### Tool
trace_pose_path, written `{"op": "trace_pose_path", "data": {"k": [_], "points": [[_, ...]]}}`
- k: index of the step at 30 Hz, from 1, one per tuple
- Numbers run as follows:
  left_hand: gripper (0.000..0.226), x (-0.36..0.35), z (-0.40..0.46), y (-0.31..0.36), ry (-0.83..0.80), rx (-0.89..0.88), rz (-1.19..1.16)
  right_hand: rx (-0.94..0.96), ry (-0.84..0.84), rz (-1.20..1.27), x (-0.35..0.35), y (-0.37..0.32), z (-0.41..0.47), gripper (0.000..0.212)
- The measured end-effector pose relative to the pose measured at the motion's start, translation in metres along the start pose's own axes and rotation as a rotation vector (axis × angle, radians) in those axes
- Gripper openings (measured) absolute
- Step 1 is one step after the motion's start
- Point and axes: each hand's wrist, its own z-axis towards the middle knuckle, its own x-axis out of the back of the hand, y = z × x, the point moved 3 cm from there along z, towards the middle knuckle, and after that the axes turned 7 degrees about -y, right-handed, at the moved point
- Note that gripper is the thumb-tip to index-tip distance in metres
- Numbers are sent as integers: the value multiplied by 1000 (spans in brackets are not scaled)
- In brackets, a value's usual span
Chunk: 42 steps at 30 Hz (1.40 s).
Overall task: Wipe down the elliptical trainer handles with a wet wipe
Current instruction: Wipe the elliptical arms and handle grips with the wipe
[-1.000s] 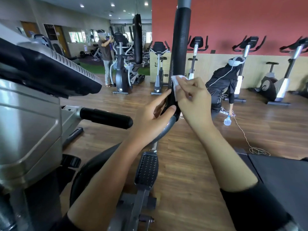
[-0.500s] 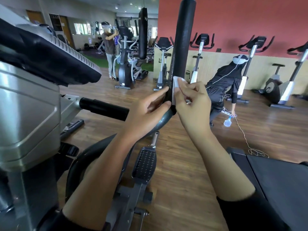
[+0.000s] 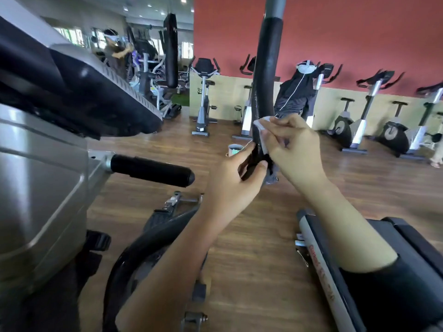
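I am pressing the wet wipe (image 3: 261, 133) against the lower handle foam (image 3: 265, 92), right hand (image 3: 291, 149) grasping it. The view is tilting upward; my left hand (image 3: 236, 178) is now clenching the handle beneath, steadying it.

both hands (image 3: 261, 168) flank the upright handle (image 3: 266, 75), wipe (image 3: 262, 130) between.

Handle (image 3: 266, 68) top beyond frame edge
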Motion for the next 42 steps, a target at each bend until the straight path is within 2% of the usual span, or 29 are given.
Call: {"op": "trace_pose_path", "data": {"k": [6,13,17,20,24,29,36,42], "points": [[25,3,9,-4,-74,54,-149,39,-24,-104,-1,-2,21,20],[20,0,19,-1,-121,13,-140,91,-86,-147,-3,0,36,27],[23,-5,30,-2,-139,7,-171,87,-77,-183,-9,6,63,27],[35,-6,37,-2,-120,38,-145,122,-65,-211,-11,9,62,22],[12,-6,44,0,-88,-2,-101,136,-72,-187,-10,14,65,22],[22,-6,56,3,-37,-39,-60,134,-72,-233,-16,15,92,18],[16,-7,71,1,-11,-35,-3,199,-54,-292,-22,21,99,16],[37,-4,83,4,-47,-42,-28,269,43,-438,-25,20,137,23]]}}
